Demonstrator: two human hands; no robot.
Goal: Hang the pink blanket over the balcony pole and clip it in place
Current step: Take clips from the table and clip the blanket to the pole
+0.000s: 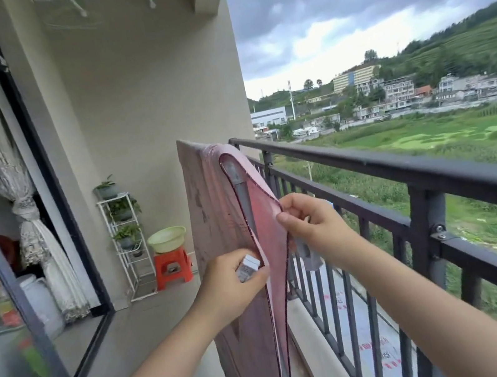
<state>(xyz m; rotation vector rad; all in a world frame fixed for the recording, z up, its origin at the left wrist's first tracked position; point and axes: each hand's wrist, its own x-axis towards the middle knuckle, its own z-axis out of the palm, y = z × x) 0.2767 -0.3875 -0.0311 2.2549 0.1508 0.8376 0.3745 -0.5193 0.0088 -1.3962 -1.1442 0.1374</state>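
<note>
The pink blanket (217, 213) hangs draped over a grey pole (240, 189) that runs toward me, just inside the balcony railing. Its two halves fall on either side of the pole. My left hand (233, 284) grips a white clip (248, 267) against the blanket's near edge on the left side. My right hand (311, 225) pinches the blanket's dark-trimmed edge on the right side, close to the railing. The lower part of the pole is hidden by the cloth.
The black metal railing (402, 169) runs along the right, open fields beyond it. A white plant shelf (125, 238), an orange stool (173, 266) carrying a pale green basin (167, 239) stand at the far wall. A glass sliding door (1, 229) lines the left.
</note>
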